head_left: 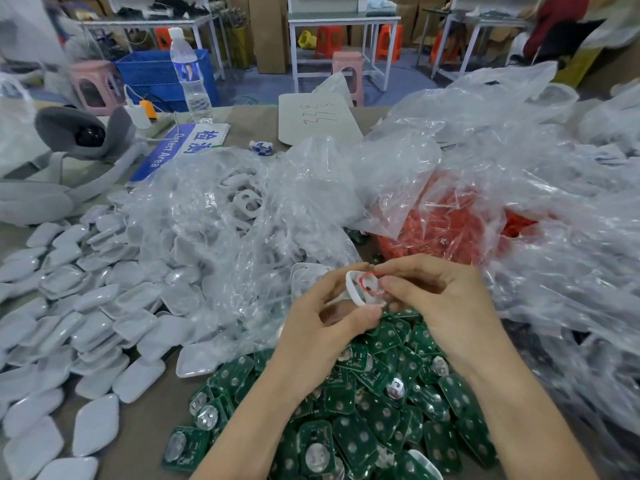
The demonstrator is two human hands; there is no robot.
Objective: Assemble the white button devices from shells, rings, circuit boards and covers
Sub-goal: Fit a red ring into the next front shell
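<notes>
Assembly at lower centre of the frame: the left hand (322, 317) grips a white shell (353, 292) by its rim while the right hand (440, 306) pinches a red ring (361, 280) into its opening. The ring looks only partly seated. The next move likely calls for pressing it evenly round, then adding a board from the green circuit boards (363, 434) below.

Workshop bkgd: white-frame tables (343, 19) at 11, 12 & 1 o'clock. Pink stools (91, 86) at 10 & 12, orange stools (389, 41) under the 12 table. Blue crate (152, 76) at 11. Cardboard boxes (266, 29) behind, blue-grey floor (398, 84).
</notes>
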